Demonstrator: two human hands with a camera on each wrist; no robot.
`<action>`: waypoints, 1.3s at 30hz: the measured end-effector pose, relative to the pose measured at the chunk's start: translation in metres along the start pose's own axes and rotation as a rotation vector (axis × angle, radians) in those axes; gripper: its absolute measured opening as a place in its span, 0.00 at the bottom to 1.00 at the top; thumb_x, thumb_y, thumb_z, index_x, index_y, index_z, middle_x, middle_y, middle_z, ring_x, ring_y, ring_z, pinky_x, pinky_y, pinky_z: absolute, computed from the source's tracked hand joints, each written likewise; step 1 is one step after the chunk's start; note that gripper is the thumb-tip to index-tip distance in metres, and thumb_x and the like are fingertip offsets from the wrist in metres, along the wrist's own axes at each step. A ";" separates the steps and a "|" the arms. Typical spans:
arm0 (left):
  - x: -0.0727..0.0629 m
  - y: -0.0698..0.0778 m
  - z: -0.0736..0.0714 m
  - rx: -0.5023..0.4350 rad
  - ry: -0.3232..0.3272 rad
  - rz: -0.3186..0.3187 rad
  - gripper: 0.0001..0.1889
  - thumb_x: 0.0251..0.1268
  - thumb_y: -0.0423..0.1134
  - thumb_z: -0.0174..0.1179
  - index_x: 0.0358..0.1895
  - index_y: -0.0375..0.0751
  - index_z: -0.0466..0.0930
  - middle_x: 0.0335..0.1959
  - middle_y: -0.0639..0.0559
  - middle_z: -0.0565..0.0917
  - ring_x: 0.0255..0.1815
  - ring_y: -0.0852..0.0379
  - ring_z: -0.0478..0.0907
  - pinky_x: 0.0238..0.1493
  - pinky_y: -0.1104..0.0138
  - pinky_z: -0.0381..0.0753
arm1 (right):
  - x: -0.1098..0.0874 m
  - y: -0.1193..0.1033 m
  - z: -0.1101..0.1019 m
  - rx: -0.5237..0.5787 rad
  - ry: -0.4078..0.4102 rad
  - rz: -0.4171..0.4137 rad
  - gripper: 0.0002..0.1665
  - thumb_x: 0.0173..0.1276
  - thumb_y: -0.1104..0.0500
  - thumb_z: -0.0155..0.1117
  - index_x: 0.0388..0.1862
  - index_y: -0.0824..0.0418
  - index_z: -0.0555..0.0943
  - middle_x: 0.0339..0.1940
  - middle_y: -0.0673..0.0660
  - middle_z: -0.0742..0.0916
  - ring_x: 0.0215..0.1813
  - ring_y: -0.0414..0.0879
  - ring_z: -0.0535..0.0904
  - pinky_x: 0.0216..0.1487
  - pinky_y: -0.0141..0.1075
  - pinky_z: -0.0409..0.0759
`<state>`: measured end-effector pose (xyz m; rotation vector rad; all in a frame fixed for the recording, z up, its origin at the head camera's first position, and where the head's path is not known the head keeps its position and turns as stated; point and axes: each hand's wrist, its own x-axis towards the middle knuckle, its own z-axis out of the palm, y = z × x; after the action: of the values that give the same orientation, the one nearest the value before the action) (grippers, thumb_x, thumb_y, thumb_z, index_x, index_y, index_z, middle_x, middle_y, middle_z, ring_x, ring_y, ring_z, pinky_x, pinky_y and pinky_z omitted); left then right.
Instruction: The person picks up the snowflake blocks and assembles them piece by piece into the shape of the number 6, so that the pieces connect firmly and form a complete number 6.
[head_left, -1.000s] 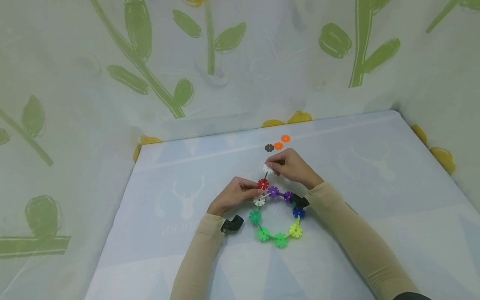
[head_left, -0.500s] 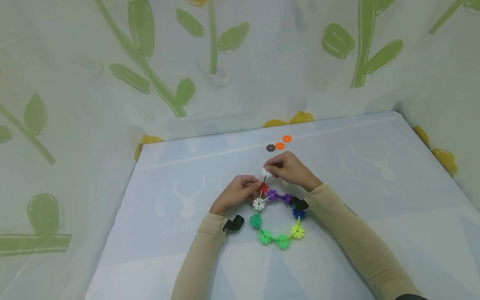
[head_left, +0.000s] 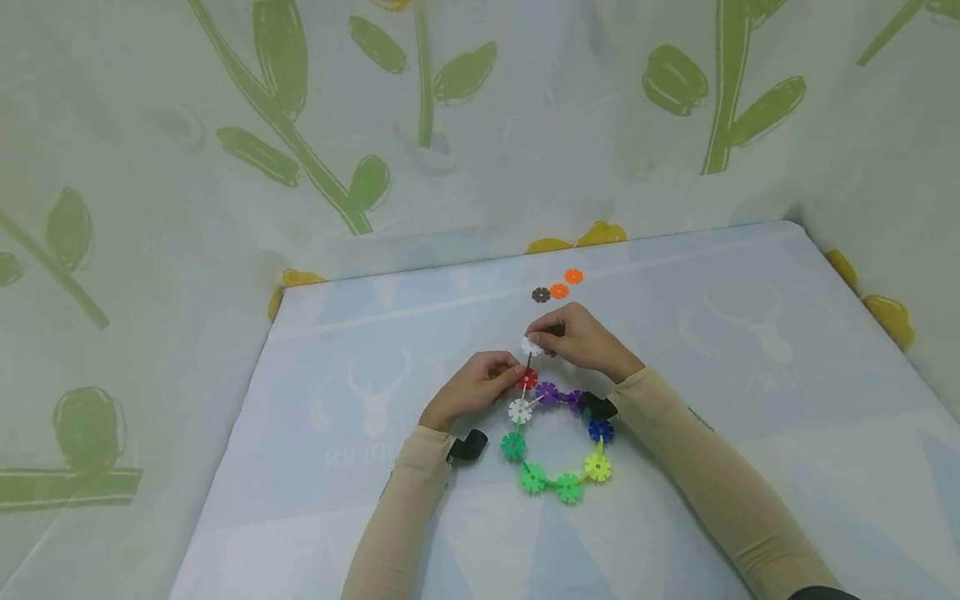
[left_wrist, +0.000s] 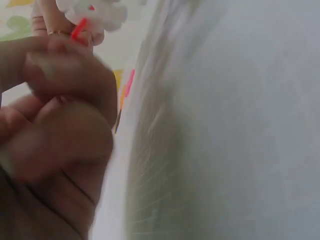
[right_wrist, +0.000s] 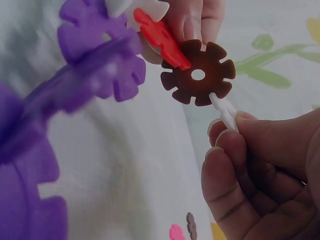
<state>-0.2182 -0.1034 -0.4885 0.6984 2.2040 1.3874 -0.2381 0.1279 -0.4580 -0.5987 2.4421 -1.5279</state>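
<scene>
In the head view my right hand (head_left: 581, 342) pinches a white notched interlocking disc (head_left: 532, 346) between thumb and fingers. That white disc's edge meets a notch of a brown disc (right_wrist: 197, 74), clear in the right wrist view. The brown disc joins a red disc (head_left: 528, 379), which my left hand (head_left: 472, 387) holds at its left side. Below, the red disc links to another white disc (head_left: 520, 411), part of a ring with purple discs (head_left: 547, 393), a blue disc (head_left: 601, 431), a yellow disc (head_left: 598, 467) and green discs (head_left: 533, 478). The left wrist view is blurred.
Beyond my right hand lie a dark brown disc (head_left: 541, 295) and two orange-looking discs (head_left: 559, 291). All rest on a pale patterned tablecloth (head_left: 675, 333). A leaf-printed curtain (head_left: 525, 167) stands behind the table's back edge.
Both the right hand's white disc and the red disc have come slightly nearer the person. The ring has slid a little the same way. The left fingers have shifted on the red disc.
</scene>
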 end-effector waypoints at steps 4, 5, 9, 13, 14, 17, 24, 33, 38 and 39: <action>0.000 0.001 0.002 -0.062 -0.016 -0.013 0.13 0.82 0.41 0.52 0.43 0.33 0.81 0.23 0.55 0.78 0.20 0.61 0.72 0.23 0.71 0.73 | -0.001 0.001 -0.001 -0.008 -0.002 -0.005 0.10 0.74 0.65 0.65 0.47 0.70 0.88 0.35 0.63 0.90 0.28 0.43 0.79 0.32 0.32 0.81; 0.000 0.001 0.002 -0.073 -0.017 -0.013 0.13 0.82 0.40 0.52 0.44 0.33 0.80 0.23 0.55 0.78 0.20 0.61 0.73 0.23 0.71 0.73 | -0.001 0.001 -0.001 -0.010 -0.001 -0.004 0.10 0.74 0.65 0.65 0.47 0.70 0.88 0.35 0.63 0.90 0.28 0.44 0.80 0.32 0.33 0.81; -0.001 0.001 0.004 -0.112 -0.018 -0.005 0.13 0.83 0.39 0.51 0.44 0.32 0.79 0.22 0.54 0.78 0.18 0.61 0.72 0.20 0.71 0.72 | -0.002 -0.001 0.000 -0.009 0.011 0.021 0.10 0.75 0.65 0.65 0.47 0.69 0.89 0.34 0.61 0.90 0.28 0.45 0.80 0.32 0.32 0.81; -0.001 -0.002 0.007 -0.144 -0.022 0.017 0.12 0.83 0.38 0.51 0.44 0.31 0.78 0.22 0.53 0.78 0.17 0.60 0.73 0.18 0.70 0.74 | -0.003 -0.002 0.002 -0.006 0.006 0.048 0.10 0.74 0.65 0.65 0.48 0.68 0.89 0.34 0.64 0.90 0.28 0.45 0.80 0.31 0.32 0.80; -0.001 -0.003 0.008 -0.148 -0.023 0.024 0.12 0.83 0.38 0.51 0.44 0.31 0.78 0.22 0.53 0.78 0.16 0.60 0.73 0.18 0.70 0.74 | -0.003 -0.002 0.003 -0.005 0.002 0.054 0.10 0.74 0.65 0.65 0.48 0.68 0.89 0.35 0.65 0.90 0.28 0.45 0.79 0.31 0.32 0.80; 0.000 -0.004 0.009 -0.149 -0.014 0.041 0.12 0.82 0.37 0.51 0.43 0.30 0.78 0.22 0.53 0.78 0.16 0.61 0.73 0.18 0.69 0.75 | -0.002 -0.001 0.003 -0.011 -0.009 0.054 0.10 0.74 0.66 0.65 0.48 0.69 0.89 0.35 0.65 0.90 0.28 0.45 0.79 0.32 0.32 0.81; 0.000 -0.005 0.012 -0.125 0.006 0.046 0.12 0.82 0.37 0.52 0.43 0.31 0.79 0.22 0.53 0.78 0.16 0.61 0.71 0.19 0.70 0.74 | -0.003 0.000 0.001 -0.030 -0.023 0.021 0.10 0.74 0.67 0.64 0.46 0.71 0.89 0.30 0.64 0.88 0.26 0.44 0.77 0.29 0.31 0.78; -0.001 -0.003 0.009 -0.089 0.017 0.030 0.11 0.82 0.37 0.52 0.44 0.32 0.80 0.23 0.53 0.77 0.15 0.61 0.70 0.19 0.70 0.74 | -0.004 -0.008 0.001 -0.044 0.004 0.032 0.09 0.74 0.66 0.64 0.46 0.69 0.89 0.29 0.63 0.88 0.26 0.43 0.77 0.29 0.32 0.78; 0.000 -0.002 0.003 -0.108 0.014 -0.006 0.13 0.83 0.40 0.51 0.49 0.33 0.81 0.24 0.52 0.78 0.18 0.59 0.70 0.21 0.70 0.73 | -0.005 -0.012 0.003 -0.053 0.058 0.066 0.09 0.74 0.65 0.65 0.46 0.66 0.90 0.29 0.58 0.89 0.28 0.45 0.79 0.33 0.35 0.82; 0.000 -0.002 0.002 -0.115 0.011 -0.016 0.14 0.84 0.40 0.50 0.51 0.32 0.80 0.25 0.52 0.78 0.19 0.59 0.71 0.21 0.70 0.73 | -0.005 -0.011 0.003 -0.048 0.061 0.069 0.09 0.74 0.64 0.65 0.46 0.66 0.89 0.30 0.58 0.89 0.28 0.45 0.80 0.33 0.35 0.82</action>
<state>-0.2178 -0.1024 -0.4909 0.6318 2.1146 1.4993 -0.2298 0.1232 -0.4498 -0.4772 2.5238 -1.4856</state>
